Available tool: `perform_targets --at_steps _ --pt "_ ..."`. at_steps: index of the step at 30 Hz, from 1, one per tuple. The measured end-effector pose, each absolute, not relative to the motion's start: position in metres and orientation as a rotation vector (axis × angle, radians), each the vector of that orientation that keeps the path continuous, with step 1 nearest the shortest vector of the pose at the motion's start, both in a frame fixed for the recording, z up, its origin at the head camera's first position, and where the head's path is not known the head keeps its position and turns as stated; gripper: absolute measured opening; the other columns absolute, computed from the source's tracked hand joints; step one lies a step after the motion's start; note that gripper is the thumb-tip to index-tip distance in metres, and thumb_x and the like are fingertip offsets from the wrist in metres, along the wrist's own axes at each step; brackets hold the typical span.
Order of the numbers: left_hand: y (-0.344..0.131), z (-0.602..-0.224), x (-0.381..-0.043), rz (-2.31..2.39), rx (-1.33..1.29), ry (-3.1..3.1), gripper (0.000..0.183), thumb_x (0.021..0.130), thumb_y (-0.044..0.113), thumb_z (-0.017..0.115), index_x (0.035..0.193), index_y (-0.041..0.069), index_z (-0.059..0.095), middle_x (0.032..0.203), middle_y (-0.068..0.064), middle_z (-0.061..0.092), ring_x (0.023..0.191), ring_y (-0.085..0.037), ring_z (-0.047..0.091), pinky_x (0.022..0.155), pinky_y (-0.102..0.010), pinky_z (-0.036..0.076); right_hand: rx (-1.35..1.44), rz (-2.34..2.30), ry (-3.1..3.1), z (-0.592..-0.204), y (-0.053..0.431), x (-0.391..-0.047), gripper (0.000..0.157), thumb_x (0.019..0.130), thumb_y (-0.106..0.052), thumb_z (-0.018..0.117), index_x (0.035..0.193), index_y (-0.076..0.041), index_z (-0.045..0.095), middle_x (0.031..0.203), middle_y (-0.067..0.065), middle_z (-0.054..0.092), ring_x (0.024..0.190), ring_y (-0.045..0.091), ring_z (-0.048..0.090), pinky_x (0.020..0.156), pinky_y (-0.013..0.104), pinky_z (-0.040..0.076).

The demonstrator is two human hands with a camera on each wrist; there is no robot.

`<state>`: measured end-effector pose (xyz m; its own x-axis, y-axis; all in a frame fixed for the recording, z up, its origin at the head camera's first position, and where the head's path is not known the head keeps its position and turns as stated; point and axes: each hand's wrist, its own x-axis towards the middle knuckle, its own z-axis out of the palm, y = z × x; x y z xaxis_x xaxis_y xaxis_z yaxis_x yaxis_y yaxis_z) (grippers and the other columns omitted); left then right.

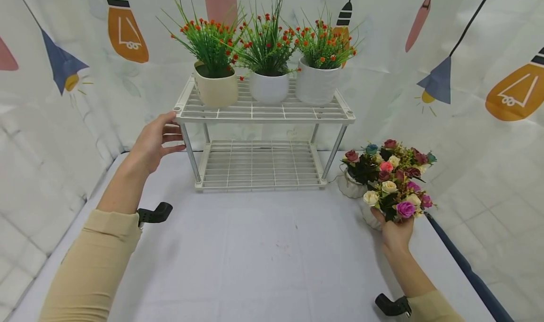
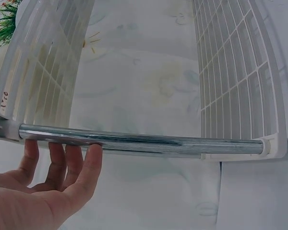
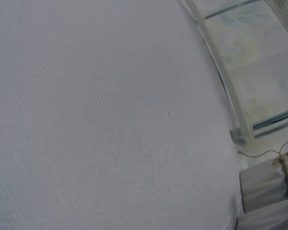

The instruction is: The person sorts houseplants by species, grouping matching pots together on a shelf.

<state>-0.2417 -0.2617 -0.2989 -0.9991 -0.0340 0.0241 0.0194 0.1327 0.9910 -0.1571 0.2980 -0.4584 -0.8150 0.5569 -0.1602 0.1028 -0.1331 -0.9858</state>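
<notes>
A white two-tier rack [image 1: 259,188] with metal posts stands on the table. My left hand [image 1: 149,140] is at its upper left corner. In the left wrist view, the left fingertips [image 2: 93,149] touch a metal post [image 2: 182,144] near the top tier. At the right, my right hand [image 1: 397,232] grips a potted bunch of artificial roses [image 1: 405,209] by its pale pot, mostly hidden behind hand and blooms. Just behind it is a second rose pot [image 1: 351,186]. In the right wrist view, cloth-like pale pots [image 3: 264,187] show at the lower right, one tied with twine.
On the top tier stand a cream pot [image 1: 216,90] and two white pots, a middle one [image 1: 269,88] and a right one [image 1: 316,86], all with grass and small red-orange flowers. White tablecloth [image 1: 255,265] covers the table. A printed curtain [image 1: 382,90] hangs behind.
</notes>
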Motion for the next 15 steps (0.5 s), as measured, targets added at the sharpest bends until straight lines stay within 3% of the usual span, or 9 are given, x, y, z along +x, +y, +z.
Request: perform_targets --at_steps 7,15 --pt "-0.2612 -0.2972 -0.2421 -2.05 0.014 -2.333 0.052 0.103 0.062 0.047 0.127 0.017 0.054 0.124 -0.006 0.051 0.112 -0.022 0.052 0.086 -0.029 0.055 -0.728 1.955 -1.827 -0.4624 0.2981 -0.1607 0.107 0.087 -0.015 0.085 0.163 -0.021 0.009 0.168 -0.003 0.019 0.151 0.008 0.015 0.121 0.023 0.013" --pt "-0.2617 -0.2983 -0.2428 -2.043 0.014 -2.333 0.052 0.103 0.062 0.045 0.126 0.016 0.055 0.123 -0.008 0.05 0.111 -0.021 0.052 0.085 -0.028 0.056 -0.699 1.951 -1.731 -0.4622 0.294 -0.1565 0.102 0.087 -0.009 0.083 0.162 -0.017 0.014 0.165 0.0 0.026 0.149 0.009 0.022 0.118 0.02 0.023"
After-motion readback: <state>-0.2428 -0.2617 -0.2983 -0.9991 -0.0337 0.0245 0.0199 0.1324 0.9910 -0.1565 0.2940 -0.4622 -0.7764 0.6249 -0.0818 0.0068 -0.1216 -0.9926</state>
